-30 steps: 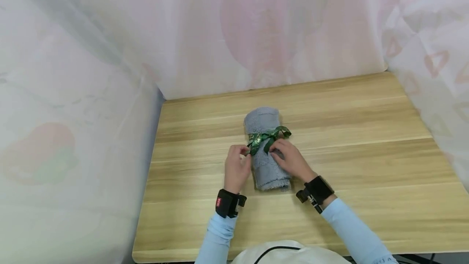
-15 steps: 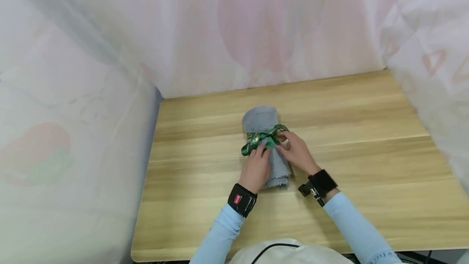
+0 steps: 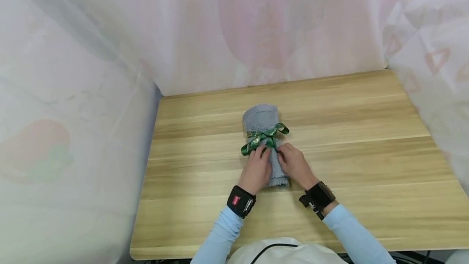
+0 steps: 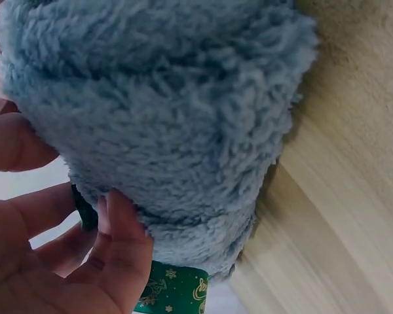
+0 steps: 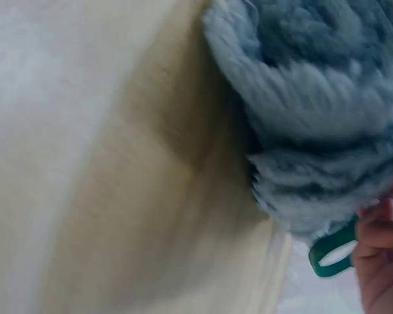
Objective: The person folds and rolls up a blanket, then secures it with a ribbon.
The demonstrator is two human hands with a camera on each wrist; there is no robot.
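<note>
Left hand (image 3: 255,169): your fingers pinch the green ribbon (image 3: 264,138) at the knot, steadying it.
Right hand (image 3: 294,165): pinches a ribbon end beside it, holding the rolled blue towel (image 3: 261,117) bound.

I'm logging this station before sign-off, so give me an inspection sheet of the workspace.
Surface: wooden table, light planks.
Job's things: grey rolled towel lying on the table; green ribbon tied round it in a bow.
Clutter: nothing seen.
Hands: left hand and right hand on the towel just below the bow, fingers at the ribbon; grip unclear.
Cables: a dark cord at the bottom edge.
Surroundings: pale printed curtains on three sides.
</note>
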